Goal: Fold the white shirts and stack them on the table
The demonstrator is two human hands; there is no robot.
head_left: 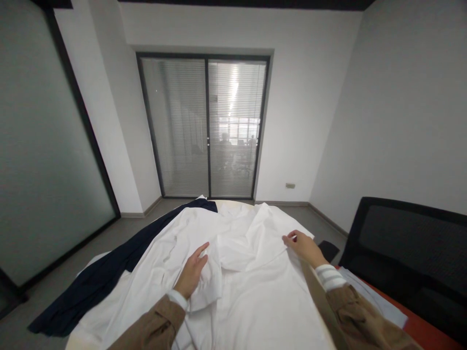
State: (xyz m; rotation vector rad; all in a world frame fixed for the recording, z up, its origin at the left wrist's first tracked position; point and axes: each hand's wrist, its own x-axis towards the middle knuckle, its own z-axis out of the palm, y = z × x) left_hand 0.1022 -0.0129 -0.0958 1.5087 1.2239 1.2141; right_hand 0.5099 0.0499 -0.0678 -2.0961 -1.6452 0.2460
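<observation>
A white garment [251,287] lies spread over a table, with creases and folds towards its far end. My left hand [192,273] rests over a folded white part near the middle, its index finger stretched out and the thumb apart from it. At the garment's right edge, my right hand [303,247] has its thumb and fingertips pinched together on the white cloth. Along the left side lies a dark navy garment [146,240], partly covered by white cloth.
A black mesh chair [404,257] stands at the right, beside a red surface [430,333] with white papers [375,296] on it. Beyond the table [233,201] are a glazed door with blinds [207,126] and white walls. A frosted glass panel [47,146] is at the left.
</observation>
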